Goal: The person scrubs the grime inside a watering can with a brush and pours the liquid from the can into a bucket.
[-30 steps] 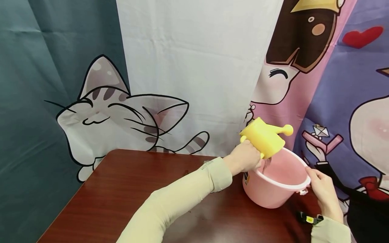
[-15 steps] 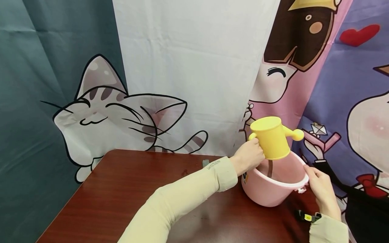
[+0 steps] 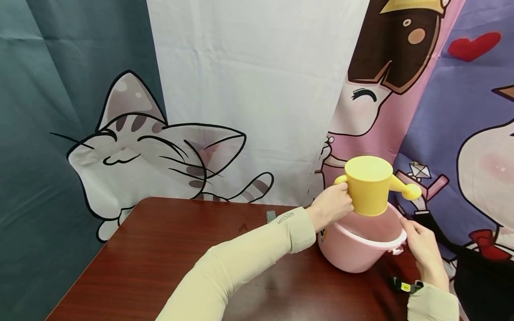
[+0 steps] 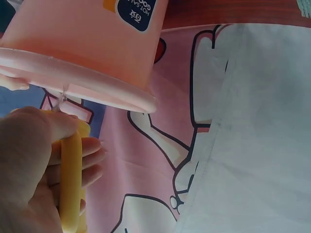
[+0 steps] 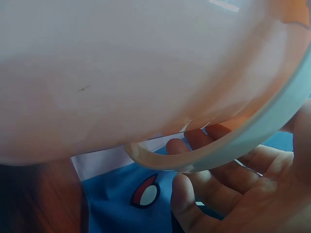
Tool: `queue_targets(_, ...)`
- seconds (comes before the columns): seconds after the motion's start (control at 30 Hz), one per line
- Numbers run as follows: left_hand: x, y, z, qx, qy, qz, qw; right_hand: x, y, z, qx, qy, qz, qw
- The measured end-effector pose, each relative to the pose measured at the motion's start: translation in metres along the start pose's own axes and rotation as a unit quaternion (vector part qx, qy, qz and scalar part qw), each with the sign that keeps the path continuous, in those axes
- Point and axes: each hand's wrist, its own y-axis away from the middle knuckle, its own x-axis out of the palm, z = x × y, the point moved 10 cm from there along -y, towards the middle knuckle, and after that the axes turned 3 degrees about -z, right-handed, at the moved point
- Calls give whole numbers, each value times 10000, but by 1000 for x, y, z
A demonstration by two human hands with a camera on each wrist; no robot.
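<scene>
A yellow watering can (image 3: 368,187) is held level over the pink bucket (image 3: 353,249), its rounded spout pointing right. My left hand (image 3: 331,205) grips its handle. The left wrist view shows fingers and thumb of that hand (image 4: 43,145) wrapped around the yellow handle (image 4: 71,182), with a thin clear trickle (image 4: 62,97) beside the bucket's rim. At the bucket's right side my right hand (image 3: 424,249) holds its rim. In the right wrist view, the right thumb and fingers (image 5: 223,184) close around a pale curved band (image 5: 209,158) on the bucket.
The bucket stands near the right end of a dark reddish-brown table (image 3: 168,249). Behind the left sleeve a small grey ribbed object (image 3: 271,216) lies near the back edge. A printed curtain (image 3: 257,89) hangs close behind the table.
The watering can has turned from a tilt to level and shifted right with my left hand. The stream seen below it earlier no longer shows in the head view. My right hand stays at the rim.
</scene>
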Motion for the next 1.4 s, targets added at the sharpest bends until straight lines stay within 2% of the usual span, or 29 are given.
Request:
queue_targets(0.43,-2,-4,3,24,-37,-89,10000,0,1,2,-52,161,-112,9998)
queue_targets(0.73,0,-8,9,-94,-11,-103,9999,-1,2,1,-96,321,-83,9994)
queue_targets(0.97,5,-9,8,-77,6,40,10000,0,1,-1,-48,286,-48,9996)
queue_targets(1.4,8,-8,-4,44,158,374,9992,0,2,-1,-44,266,-68,9996)
